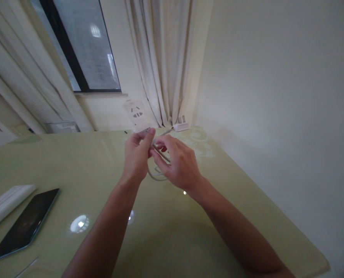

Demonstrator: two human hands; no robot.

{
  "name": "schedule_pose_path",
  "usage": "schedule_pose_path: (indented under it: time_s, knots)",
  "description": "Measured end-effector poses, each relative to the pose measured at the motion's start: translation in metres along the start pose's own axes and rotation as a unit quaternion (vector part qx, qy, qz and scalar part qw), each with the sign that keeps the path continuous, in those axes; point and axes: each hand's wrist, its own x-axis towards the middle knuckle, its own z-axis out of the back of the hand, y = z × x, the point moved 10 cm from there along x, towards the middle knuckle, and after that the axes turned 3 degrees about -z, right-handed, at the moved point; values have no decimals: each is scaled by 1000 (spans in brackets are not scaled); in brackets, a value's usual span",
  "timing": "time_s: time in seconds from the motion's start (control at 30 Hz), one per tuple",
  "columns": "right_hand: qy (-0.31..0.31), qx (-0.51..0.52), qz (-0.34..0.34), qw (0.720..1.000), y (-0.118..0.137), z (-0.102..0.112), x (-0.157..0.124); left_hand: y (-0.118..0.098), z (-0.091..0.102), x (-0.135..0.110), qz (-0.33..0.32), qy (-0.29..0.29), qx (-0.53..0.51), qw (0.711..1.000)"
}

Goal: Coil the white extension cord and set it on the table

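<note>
Cable: white. Desk: pale green, glossy, faint swirl pattern. Phone: black. Curtains: cream. Charger plug: white.

We record one view, from a camera worn on the person's head. It sits above the near edge of the table and faces forward and down across it, toward the table's far corner, where curtain and wall meet. The window lies beyond the table's far left side. The left hand and right hand, both closed on a cable, sit over the table's middle, near the lens.
</note>
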Motion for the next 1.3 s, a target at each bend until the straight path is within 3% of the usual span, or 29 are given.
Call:
schedule_pose_path:
  time_s: [0.13, 0.37, 0.57, 0.87, 1.03, 1.17, 1.3]
  knots:
    - [-15, -52, 25, 998, 0, 0, 1, -1, -4, -2, 2, 10, -14, 1000]
    - [11, -124, 28, 992, -5, -14, -2, -13, 2, -2, -19, -18, 20, 999]
    - [-47, -184, 6, 982, -16, -17, -2, -21, -11, -14, -43, 15, 45, 998]
    - [-50, -41, 23, 998, -26, 0, 3, -44, -12, -22, -61, 7, 56, 997]
    - [30, 71, 65, 995, -26, 10, 9, -48, -14, -19, -44, 51, 55, 996]
    - [135, 150, 77, 976, -17, 8, 8, -32, -15, -14, 29, 114, 53, 992]
    - [167, 156, 70, 971, -14, 4, 5, -19, -16, -12, 72, 150, 40, 985]
